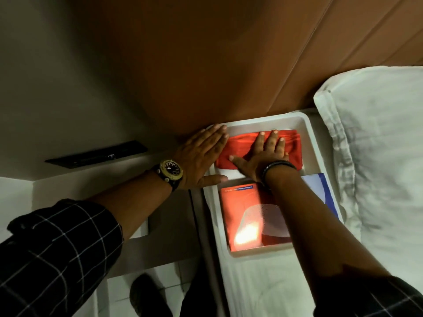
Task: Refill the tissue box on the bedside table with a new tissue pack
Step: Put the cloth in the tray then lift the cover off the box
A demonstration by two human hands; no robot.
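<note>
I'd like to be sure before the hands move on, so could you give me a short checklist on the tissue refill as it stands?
1. Red tissue pack lies inside the white tray: ok.
2. Right hand presses flat on the pack, fingers spread: ok.
3. Left hand steadies the tray's left edge: ok.
4. Pack seated level: cannot tell, the hand covers it.
5. Orange tissue box open to receive tissues: cannot tell.
6. Blue-and-white packet lies apart from the pack: ok.
</note>
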